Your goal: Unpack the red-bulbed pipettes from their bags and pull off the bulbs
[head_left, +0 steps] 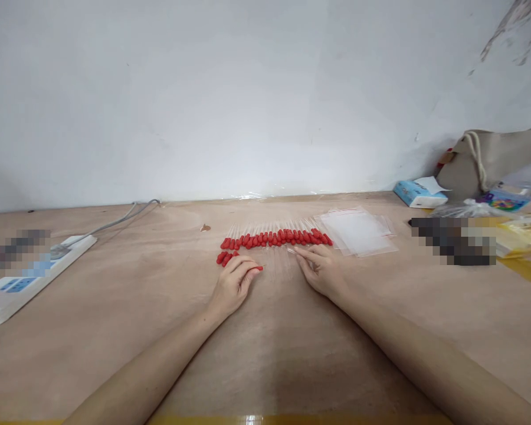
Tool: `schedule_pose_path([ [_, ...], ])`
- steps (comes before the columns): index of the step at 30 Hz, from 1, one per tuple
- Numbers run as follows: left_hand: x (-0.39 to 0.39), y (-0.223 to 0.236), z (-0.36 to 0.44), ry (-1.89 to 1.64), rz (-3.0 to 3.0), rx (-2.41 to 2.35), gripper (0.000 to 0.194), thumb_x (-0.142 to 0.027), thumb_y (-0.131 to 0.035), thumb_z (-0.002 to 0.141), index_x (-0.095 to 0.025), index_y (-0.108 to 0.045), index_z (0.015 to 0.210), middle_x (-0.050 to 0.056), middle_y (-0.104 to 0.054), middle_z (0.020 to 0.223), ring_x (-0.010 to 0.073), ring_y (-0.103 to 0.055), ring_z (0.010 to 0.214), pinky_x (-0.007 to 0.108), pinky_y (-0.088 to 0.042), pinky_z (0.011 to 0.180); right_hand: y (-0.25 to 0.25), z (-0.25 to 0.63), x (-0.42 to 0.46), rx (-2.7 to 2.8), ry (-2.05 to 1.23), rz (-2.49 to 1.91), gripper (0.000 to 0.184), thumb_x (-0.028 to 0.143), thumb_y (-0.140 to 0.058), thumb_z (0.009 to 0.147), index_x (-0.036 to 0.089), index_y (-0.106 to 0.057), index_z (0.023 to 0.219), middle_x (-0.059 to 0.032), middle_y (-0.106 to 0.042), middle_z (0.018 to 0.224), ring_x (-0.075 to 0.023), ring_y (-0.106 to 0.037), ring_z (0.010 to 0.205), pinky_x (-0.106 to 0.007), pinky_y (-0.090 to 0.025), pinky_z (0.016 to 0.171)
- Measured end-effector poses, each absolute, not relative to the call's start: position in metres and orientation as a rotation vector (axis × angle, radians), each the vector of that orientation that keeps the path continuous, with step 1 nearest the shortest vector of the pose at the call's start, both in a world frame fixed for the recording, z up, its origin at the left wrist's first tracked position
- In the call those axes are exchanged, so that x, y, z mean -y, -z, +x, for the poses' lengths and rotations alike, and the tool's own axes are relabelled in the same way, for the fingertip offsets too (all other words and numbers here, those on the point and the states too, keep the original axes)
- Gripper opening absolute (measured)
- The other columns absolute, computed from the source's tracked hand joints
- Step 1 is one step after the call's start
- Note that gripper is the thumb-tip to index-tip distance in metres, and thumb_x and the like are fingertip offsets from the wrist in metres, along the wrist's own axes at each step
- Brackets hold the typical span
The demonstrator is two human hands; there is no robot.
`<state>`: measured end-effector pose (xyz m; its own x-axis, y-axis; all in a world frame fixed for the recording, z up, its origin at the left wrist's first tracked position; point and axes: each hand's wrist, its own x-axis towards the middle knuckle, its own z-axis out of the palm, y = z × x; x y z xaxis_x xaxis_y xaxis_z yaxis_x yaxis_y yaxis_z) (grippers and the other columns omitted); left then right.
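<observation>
Red bulbs [277,238] are lined up across the wood-look table [194,354] right in front of you, thin clear stems [265,225] pointing off toward the wall [248,94]. Your hands are well apart. You've got your left hand [236,282] pinched on a single red bulb [259,268], with a few more red bulbs [225,258] lying just beyond your knuckles. Your right hand [321,270] has its fingertips at one end of a clear tube [291,250]; honestly can't tell if you're actually gripping it or just touching it. Loose clear tubes [277,264] lie between your hands, pretty hard to make out. Past your right hand there's a stack of clear plastic bags [358,231], and way over on your left sits a white power strip [73,254].
</observation>
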<state>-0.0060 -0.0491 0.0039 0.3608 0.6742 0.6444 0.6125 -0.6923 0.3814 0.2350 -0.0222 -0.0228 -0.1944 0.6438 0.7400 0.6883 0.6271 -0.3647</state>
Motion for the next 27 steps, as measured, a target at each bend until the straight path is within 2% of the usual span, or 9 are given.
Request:
schedule_pose_path([
  [3, 0.041, -0.011, -0.014, -1.487, 2.386, -1.367, 0.018, -0.023, -0.046, 0.084, -0.019, -0.06, 0.094, 0.005, -0.057, 0.093, 0.0149, -0.053, 0.089, 0.029, -0.043, 0.081, 0.029, 0.233, 0.017, 1.866, -0.009, -1.082, 0.031, 0.017, -0.039, 0.084, 0.019, -0.062, 0.105, -0.005, -0.054, 0.073, -0.0145, -0.052, 0.069, -0.027, -0.046, 0.065],
  [7, 0.018, -0.015, -0.042, -1.612, 2.098, -1.72, 0.025, -0.028, -0.046, 0.082, -0.018, -0.062, 0.098, 0.007, -0.057, 0.095, 0.0167, -0.053, 0.092, 0.029, -0.043, 0.082, 0.034, 0.231, 0.012, 1.881, 0.006, -1.103, 0.031, 0.011, -0.039, 0.08, 0.016, -0.063, 0.1, -0.0069, -0.053, 0.079, -0.0156, -0.053, 0.074, -0.029, -0.048, 0.069],
  [11, -0.004, -0.008, -0.071, -1.546, 1.707, -1.874, 0.032, -0.035, -0.05, 0.076, -0.017, -0.06, 0.1, 0.005, -0.061, 0.085, 0.0141, -0.057, 0.072, 0.024, -0.044, 0.064, 0.029, 0.228, 0.014, 1.935, -0.033, -1.076, 0.027, 0.012, -0.041, 0.081, 0.016, -0.063, 0.097, -0.0071, -0.054, 0.08, -0.0155, -0.054, 0.074, -0.028, -0.048, 0.068],
  [14, -0.01, -0.001, -0.082, -1.475, 1.557, -1.933, 0.037, -0.04, -0.055, 0.07, -0.016, -0.061, 0.097, 0.003, -0.06, 0.075, 0.0129, -0.055, 0.064, 0.023, -0.041, 0.058, 0.023, 0.226, 0.019, 1.953, -0.08, -1.042, 0.022, 0.02, -0.046, 0.082, 0.016, -0.061, 0.098, -0.0069, -0.055, 0.083, -0.0155, -0.055, 0.075, -0.028, -0.048, 0.067],
  [18, -0.009, 0.007, -0.085, -1.404, 1.53, -1.909, 0.041, -0.045, -0.059, 0.064, -0.014, -0.061, 0.092, 0.003, -0.06, 0.07, 0.0127, -0.054, 0.061, 0.022, -0.039, 0.054, 0.022, 0.228, 0.019, 1.869, -0.059, -1.11, 0.022, 0.028, -0.048, 0.081, 0.017, -0.061, 0.095, -0.0078, -0.056, 0.085, -0.0181, -0.055, 0.078, -0.032, -0.048, 0.069],
  [24, 0.0, 0.009, -0.082, -1.346, 1.545, -1.899, 0.035, -0.043, -0.062, 0.06, -0.016, -0.06, 0.081, 0.0, -0.059, 0.064, 0.0107, -0.051, 0.055, 0.021, -0.039, 0.052, 0.032, 0.235, 0.01, 1.712, -0.089, -1.325, 0.02, 0.024, -0.046, 0.078, 0.015, -0.059, 0.09, -0.0101, -0.061, 0.081, -0.0212, -0.058, 0.075, -0.034, -0.048, 0.065],
  [27, 0.005, 0.007, -0.08, -1.217, 1.598, -1.974, 0.029, -0.042, -0.059, 0.062, -0.018, -0.061, 0.079, 0.001, -0.063, 0.067, 0.0131, -0.055, 0.059, 0.023, -0.04, 0.056, 0.032, 0.235, 0.01, 1.762, -0.139, -1.305, 0.02, 0.022, -0.045, 0.077, 0.015, -0.058, 0.09, -0.0087, -0.063, 0.079, -0.0197, -0.059, 0.073, -0.032, -0.048, 0.064],
])
